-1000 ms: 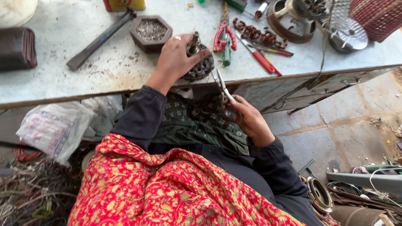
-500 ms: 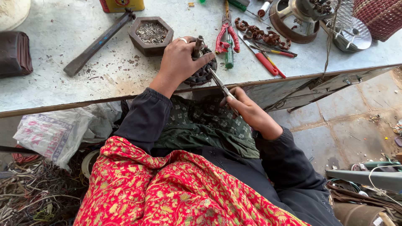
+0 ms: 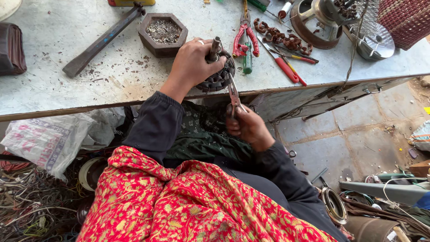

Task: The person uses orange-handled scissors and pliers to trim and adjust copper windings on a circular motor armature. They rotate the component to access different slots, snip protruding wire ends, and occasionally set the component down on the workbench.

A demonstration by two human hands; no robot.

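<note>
Here, a dark round motor winding [image 3: 219, 78] with a metal shaft sits at the near edge of the grey workbench [image 3: 89, 89], clasped from above by the left hand [image 3: 195, 62], fingers curled around it. The right hand [image 3: 246, 125], closed on the handles of slim pliers [image 3: 234, 92], holds their tip against the winding's lower rim. Just behind lie a hexagonal tray [image 3: 162, 33] of scrap, red-handled pliers [image 3: 244, 38], a green screwdriver [image 3: 247, 62] and a flat iron bar [image 3: 103, 40].

Your left hand [image 3: 193, 62] is stretched forward, fingers curled in a grasp; your right hand [image 3: 248, 127] stays low, clenched shut.
</note>
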